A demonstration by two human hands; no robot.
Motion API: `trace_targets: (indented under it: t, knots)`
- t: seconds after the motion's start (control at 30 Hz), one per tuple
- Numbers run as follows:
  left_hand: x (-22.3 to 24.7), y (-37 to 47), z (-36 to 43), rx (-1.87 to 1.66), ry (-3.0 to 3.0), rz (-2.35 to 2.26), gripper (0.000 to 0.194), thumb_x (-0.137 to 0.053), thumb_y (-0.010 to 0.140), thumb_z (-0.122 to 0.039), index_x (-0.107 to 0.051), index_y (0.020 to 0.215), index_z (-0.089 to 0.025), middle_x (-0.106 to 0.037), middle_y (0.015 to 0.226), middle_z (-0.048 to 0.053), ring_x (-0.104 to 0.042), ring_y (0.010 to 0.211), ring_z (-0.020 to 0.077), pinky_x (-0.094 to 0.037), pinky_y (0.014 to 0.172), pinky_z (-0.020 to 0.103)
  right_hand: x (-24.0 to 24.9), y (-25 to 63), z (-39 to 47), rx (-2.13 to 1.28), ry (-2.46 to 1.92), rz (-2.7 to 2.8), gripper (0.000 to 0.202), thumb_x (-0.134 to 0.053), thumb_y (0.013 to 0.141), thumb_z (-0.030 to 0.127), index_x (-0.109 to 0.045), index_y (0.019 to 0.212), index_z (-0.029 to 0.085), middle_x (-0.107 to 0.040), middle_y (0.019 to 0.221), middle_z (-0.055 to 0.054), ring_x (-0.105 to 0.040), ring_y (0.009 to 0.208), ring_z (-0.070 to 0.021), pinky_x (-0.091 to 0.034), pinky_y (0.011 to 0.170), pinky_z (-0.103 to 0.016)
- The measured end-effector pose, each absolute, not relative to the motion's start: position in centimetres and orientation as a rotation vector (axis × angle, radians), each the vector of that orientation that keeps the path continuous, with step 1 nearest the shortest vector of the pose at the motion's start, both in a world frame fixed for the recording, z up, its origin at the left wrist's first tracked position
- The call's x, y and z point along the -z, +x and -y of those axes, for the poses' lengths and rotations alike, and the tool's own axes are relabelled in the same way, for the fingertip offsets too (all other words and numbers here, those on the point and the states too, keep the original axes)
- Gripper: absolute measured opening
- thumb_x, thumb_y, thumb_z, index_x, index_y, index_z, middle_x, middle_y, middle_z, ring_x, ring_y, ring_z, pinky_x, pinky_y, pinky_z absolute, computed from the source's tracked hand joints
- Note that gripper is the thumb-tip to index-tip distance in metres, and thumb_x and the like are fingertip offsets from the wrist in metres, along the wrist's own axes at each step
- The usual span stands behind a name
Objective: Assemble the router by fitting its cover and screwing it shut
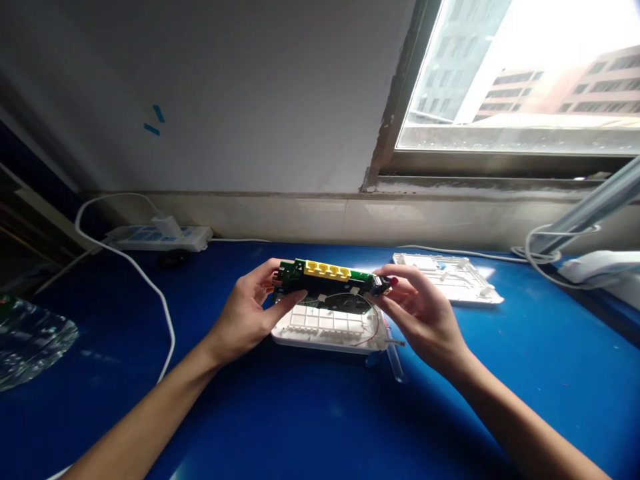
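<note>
A green circuit board with a row of yellow ports along its upper edge is held up between both hands. My left hand pinches its left end, thumb on the near face. At the right end, beside black and silver connectors, my right hand grips it between thumb and fingers. Directly below the board lies a white ribbed plastic housing, partly hidden by it. Thin wires curve from the board's right side over the housing. A clear-handled tool rests by the housing's right edge.
A second white plastic cover lies behind my right hand on the blue table. A power strip with a white cable is at the back left. Clear plastic packaging sits far left. A metal lamp arm stands right.
</note>
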State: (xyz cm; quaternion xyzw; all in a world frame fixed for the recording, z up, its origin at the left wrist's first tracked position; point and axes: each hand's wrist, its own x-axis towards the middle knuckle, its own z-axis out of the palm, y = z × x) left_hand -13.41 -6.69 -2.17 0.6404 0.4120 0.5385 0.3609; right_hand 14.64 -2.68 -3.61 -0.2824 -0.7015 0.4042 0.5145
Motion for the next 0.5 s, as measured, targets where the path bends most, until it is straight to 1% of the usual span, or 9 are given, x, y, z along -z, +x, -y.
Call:
trace_targets:
  t: [0.07,0.13,0.17,0.23,0.27,0.33,0.43,0.5]
  knots:
    - [2.1,-13.6,6.7,-1.355,1.657,-1.090,0.017,-0.083,0.089,-0.022,-0.068,0.097,-0.020,-0.076,0.093,0.000,-0.074,0.090,0.0163,-0.056,0.081,0.022,4.0,14.9,2.6,-0.765,-0.669,1.767,0.033,-0.072,0.095,0.015,-0.066,0.123,0.031,-0.075,0.114,-0.002,-0.077,0.102,-0.0180,-0.064,0.091,-0.030]
    - [2.0,-13.9,6.8,-1.344,1.696,-1.074,0.017,-0.082,0.090,-0.021,-0.065,0.090,-0.019,-0.077,0.091,0.001,-0.076,0.091,0.0177,-0.058,0.082,0.024,4.1,15.4,2.3,-0.559,-0.665,1.883,0.043,-0.072,0.093,0.013,-0.062,0.131,0.030,-0.075,0.118,-0.005,-0.076,0.106,-0.0200,-0.063,0.096,-0.034]
    - [2.0,-14.0,6.9,-1.341,1.732,-1.046,0.016,-0.080,0.091,-0.020,-0.064,0.089,-0.019,-0.079,0.095,0.003,-0.077,0.095,0.0196,-0.059,0.085,0.027,4.0,15.7,2.2,-0.473,-0.664,1.950,0.048,-0.072,0.092,0.013,-0.060,0.136,0.029,-0.076,0.121,-0.006,-0.076,0.108,-0.0216,-0.063,0.097,-0.037]
    - [2.1,-14.3,7.1,-1.325,1.842,-0.974,0.009,-0.074,0.096,-0.017,-0.064,0.094,-0.019,-0.080,0.107,0.008,-0.078,0.105,0.0236,-0.061,0.090,0.032,3.6,16.1,1.9,-0.353,-0.642,2.097,0.054,-0.070,0.092,0.012,-0.057,0.142,0.026,-0.075,0.128,-0.010,-0.074,0.114,-0.0248,-0.062,0.099,-0.040]
    - [2.1,-14.4,7.1,-1.317,1.928,-0.937,0.007,-0.070,0.097,-0.015,-0.065,0.097,-0.019,-0.080,0.112,0.010,-0.077,0.108,0.0247,-0.061,0.091,0.035,3.3,16.3,1.8,-0.300,-0.618,2.162,0.054,-0.068,0.091,0.010,-0.058,0.142,0.025,-0.074,0.131,-0.011,-0.073,0.117,-0.0254,-0.062,0.100,-0.040]
    - [2.3,-14.7,7.0,-1.315,2.167,-0.869,0.009,-0.067,0.098,-0.013,-0.065,0.103,-0.020,-0.079,0.118,0.013,-0.077,0.110,0.0255,-0.061,0.092,0.037,2.9,16.5,1.7,-0.184,-0.554,2.276,0.050,-0.063,0.091,0.005,-0.063,0.138,0.024,-0.074,0.132,-0.011,-0.072,0.120,-0.0251,-0.061,0.100,-0.039]
    - [2.3,-14.9,6.8,-1.297,2.624,-0.782,0.014,-0.064,0.098,-0.009,-0.065,0.107,-0.019,-0.078,0.121,0.017,-0.075,0.114,0.0276,-0.060,0.097,0.043,2.8,16.6,1.6,0.018,-0.476,2.365,0.049,-0.058,0.094,0.000,-0.066,0.137,0.021,-0.075,0.132,-0.010,-0.071,0.122,-0.0253,-0.061,0.101,-0.041]
    - [2.2,-14.8,6.8,-1.280,2.877,-0.774,0.014,-0.059,0.100,-0.007,-0.065,0.106,-0.017,-0.078,0.121,0.020,-0.075,0.114,0.0290,-0.060,0.096,0.046,3.0,16.7,1.5,0.148,-0.463,2.389,0.051,-0.057,0.095,-0.002,-0.063,0.140,0.020,-0.074,0.135,-0.011,-0.069,0.125,-0.0265,-0.060,0.103,-0.044]
